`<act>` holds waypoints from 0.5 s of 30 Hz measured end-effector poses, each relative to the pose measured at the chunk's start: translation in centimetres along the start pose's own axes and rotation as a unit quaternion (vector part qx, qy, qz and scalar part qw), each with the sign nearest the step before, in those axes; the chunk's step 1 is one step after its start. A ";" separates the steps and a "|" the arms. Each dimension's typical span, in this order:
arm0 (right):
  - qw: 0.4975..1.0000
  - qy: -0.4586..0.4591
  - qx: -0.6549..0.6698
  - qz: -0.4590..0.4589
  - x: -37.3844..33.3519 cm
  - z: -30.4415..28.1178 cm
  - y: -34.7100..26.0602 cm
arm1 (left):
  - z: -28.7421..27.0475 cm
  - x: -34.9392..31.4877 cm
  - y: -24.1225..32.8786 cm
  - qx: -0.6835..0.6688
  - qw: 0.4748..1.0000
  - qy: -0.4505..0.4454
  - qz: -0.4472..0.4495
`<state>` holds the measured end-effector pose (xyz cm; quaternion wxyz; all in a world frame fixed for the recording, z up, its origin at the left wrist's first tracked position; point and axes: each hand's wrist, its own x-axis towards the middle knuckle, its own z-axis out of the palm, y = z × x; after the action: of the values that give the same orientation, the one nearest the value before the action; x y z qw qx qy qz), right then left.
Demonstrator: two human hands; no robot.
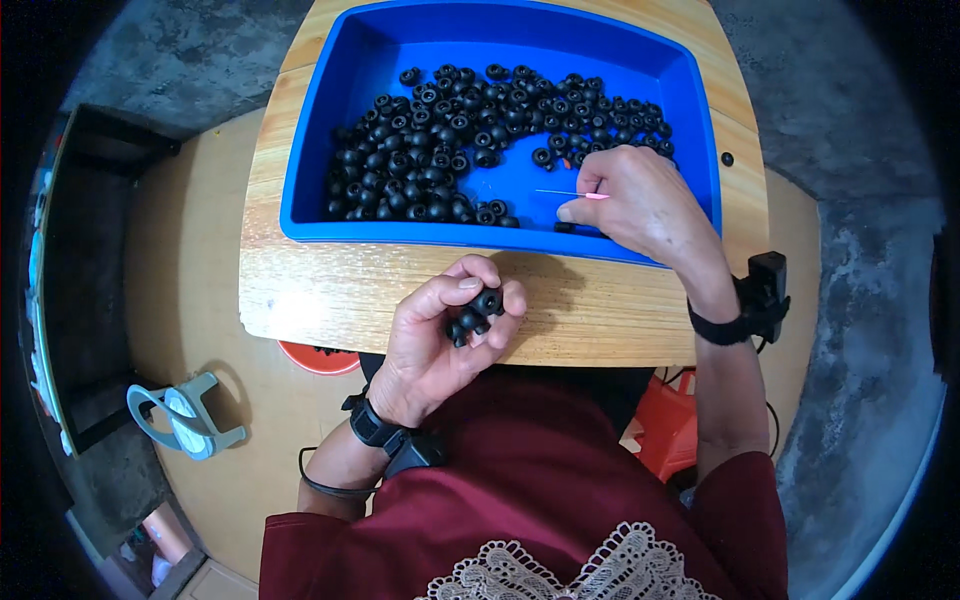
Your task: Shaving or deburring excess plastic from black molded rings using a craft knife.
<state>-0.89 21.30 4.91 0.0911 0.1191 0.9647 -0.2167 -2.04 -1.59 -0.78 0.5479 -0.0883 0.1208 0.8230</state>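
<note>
In front of the tray's near wall, my left hand (445,335) is closed around several small black rubber-looking knobs (487,302); one, with a hole in its end, sits up between thumb and fingers. My right hand (640,205) is over the right part of the blue tray (390,232), pinching the pink handle of a thin needle-like pick (556,191). The pick's shaft points left above the tray floor. Many like black knobs (400,160) lie heaped in the tray, mostly left and far. One dark piece (565,227) lies just below my right fingertips.
The tray stands on a wooden table (300,290). A single black knob (727,159) lies on the table right of the tray. Below the table's left edge is a red basin (320,358). A red plastic stool (668,430) is at the lower right, a grey-green plastic item (190,420) on the floor left.
</note>
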 end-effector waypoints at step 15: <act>0.840 0.099 0.530 -0.054 -7.5 2.6 -3.7 | 1.0 0.2 -0.5 0.064 0.998 0.002 -0.013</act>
<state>5.63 15.50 5.75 -0.0935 0.1175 0.7111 -0.6868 -1.72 -0.94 0.01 0.5630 -0.0560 0.1727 0.8063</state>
